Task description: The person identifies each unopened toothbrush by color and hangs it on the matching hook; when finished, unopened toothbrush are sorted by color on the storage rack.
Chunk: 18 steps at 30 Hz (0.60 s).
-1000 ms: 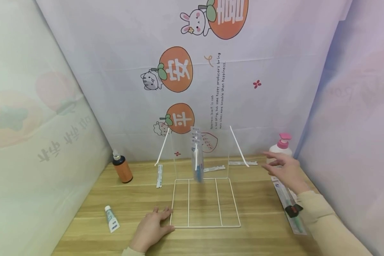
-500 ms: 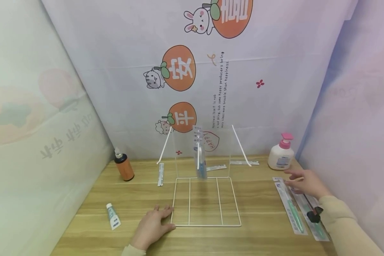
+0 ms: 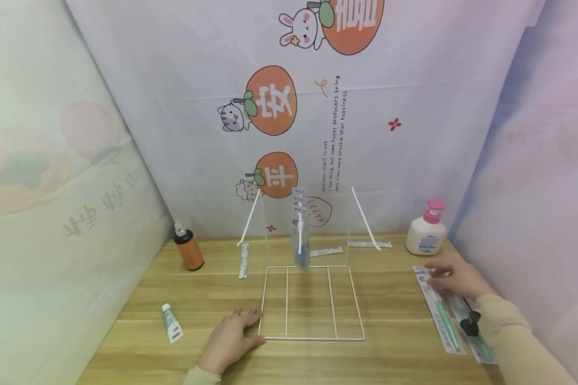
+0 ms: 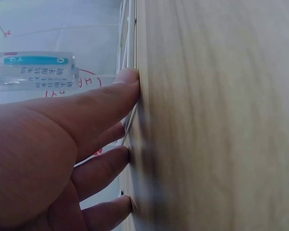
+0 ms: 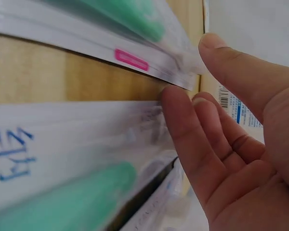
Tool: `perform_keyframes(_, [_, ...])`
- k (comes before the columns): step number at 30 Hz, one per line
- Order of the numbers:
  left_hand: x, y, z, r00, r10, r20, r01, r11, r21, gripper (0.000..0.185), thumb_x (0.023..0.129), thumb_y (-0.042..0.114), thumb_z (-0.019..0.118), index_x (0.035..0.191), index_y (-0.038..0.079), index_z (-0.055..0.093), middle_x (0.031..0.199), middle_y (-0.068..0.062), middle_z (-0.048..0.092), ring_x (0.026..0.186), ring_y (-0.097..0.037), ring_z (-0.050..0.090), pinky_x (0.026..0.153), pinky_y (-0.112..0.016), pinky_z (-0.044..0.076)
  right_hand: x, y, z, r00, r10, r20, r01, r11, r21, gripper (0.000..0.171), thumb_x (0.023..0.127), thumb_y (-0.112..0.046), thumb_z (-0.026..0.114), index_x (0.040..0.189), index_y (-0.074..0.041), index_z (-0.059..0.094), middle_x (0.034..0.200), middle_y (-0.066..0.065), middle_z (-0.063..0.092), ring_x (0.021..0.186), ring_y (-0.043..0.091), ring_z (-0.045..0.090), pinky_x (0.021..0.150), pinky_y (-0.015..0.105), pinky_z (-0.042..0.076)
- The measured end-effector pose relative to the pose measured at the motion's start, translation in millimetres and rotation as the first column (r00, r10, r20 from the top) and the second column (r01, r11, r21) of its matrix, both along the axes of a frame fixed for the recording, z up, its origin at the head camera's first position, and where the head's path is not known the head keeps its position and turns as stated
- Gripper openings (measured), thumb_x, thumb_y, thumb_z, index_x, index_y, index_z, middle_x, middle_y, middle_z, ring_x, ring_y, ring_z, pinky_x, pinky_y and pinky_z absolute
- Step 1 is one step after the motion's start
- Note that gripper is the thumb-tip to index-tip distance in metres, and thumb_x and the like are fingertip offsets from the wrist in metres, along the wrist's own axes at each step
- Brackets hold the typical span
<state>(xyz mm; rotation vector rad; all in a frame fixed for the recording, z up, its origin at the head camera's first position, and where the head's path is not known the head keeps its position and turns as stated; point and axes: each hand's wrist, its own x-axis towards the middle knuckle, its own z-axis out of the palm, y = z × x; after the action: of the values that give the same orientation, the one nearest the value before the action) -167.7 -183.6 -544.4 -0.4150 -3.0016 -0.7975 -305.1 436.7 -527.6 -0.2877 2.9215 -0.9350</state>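
My left hand (image 3: 231, 341) rests on the table, its fingertips against the left side of a white wire rack (image 3: 349, 338). In the left wrist view the thumb (image 4: 103, 101) presses at the rack's base bar. Several packaged toothbrushes (image 3: 302, 254) with blue parts hang from the rack's middle hook. On the right, my right hand (image 3: 462, 279) reaches over the far ends of two packaged green toothbrushes, a left pack (image 3: 445, 321) and a right pack (image 3: 484, 350). The right wrist view shows thumb and index finger spread around a pack's end (image 5: 183, 72), not closed on it.
A white pump bottle (image 3: 426, 235) with a pink top stands behind the right hand. At the left are an orange-and-black bottle (image 3: 190, 250) and a small tube (image 3: 172, 323). Thin paper strips (image 3: 243, 261) lie near the rack. Printed cloth (image 3: 192, 160) encloses the table.
My right hand has moved from in front of the pump bottle toward me and to the right, then slightly left to the toothbrush packs. The left hand has stayed at the rack.
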Motion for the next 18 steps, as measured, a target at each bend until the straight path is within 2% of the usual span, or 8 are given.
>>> perform_keyframes(4, [-0.5, 0.5, 0.2, 1.0, -0.002, 0.0, 0.002, 1.0, -0.002, 0.064, 0.087, 0.047, 0.089, 0.142, 0.018, 0.073, 0.145, -0.009, 0.069, 0.138, -0.06, 0.053, 0.104, -0.078, 0.045, 0.4, -3.5, -5.9, 0.999, 0.012, -0.051, -0.01, 1.0, 0.029, 0.054, 0.088, -0.034, 0.091, 0.13, -0.005, 0.077, 0.114, 0.019, 0.078, 0.103, 0.039, 0.072, 0.081, 0.052, 0.058])
perform_keyframes(7, [-0.8, 1.0, 0.8, 1.0, -0.002, 0.0, 0.002, 1.0, 0.001, 0.064, 0.087, 0.046, 0.089, 0.142, 0.017, 0.073, 0.145, -0.009, 0.069, 0.138, -0.06, 0.052, 0.105, -0.079, 0.044, -1.0, -3.8, -10.5, 0.997, 0.01, -0.071, -0.007, 0.999, 0.039, 0.051, 0.086, -0.035, 0.092, 0.126, -0.007, 0.08, 0.115, 0.019, 0.078, 0.105, 0.039, 0.071, 0.085, 0.053, 0.057])
perform_keyframes(11, [-0.2, 1.1, 0.8, 1.0, 0.001, -0.001, -0.001, 1.0, 0.0, 0.064, 0.087, 0.046, 0.089, 0.142, 0.017, 0.073, 0.145, -0.009, 0.069, 0.139, -0.059, 0.052, 0.105, -0.08, 0.043, -2.8, -1.8, -14.0, 0.998, 0.002, -0.055, 0.001, 0.999, 0.045, 0.049, 0.085, -0.036, 0.092, 0.124, -0.009, 0.081, 0.122, 0.019, 0.078, 0.112, 0.041, 0.069, 0.09, 0.056, 0.055])
perform_keyframes(18, [0.3, 0.3, -1.4, 1.0, 0.0, -0.005, 0.0, 1.0, -0.001, 0.064, 0.087, 0.046, 0.089, 0.142, 0.017, 0.073, 0.146, -0.008, 0.068, 0.139, -0.059, 0.052, 0.106, -0.08, 0.042, -2.2, -1.7, -12.8, 1.0, 0.007, -0.02, -0.006, 0.999, 0.04, 0.05, 0.088, -0.035, 0.09, 0.126, -0.005, 0.079, 0.13, 0.023, 0.074, 0.123, 0.057, 0.061, 0.097, 0.073, 0.049])
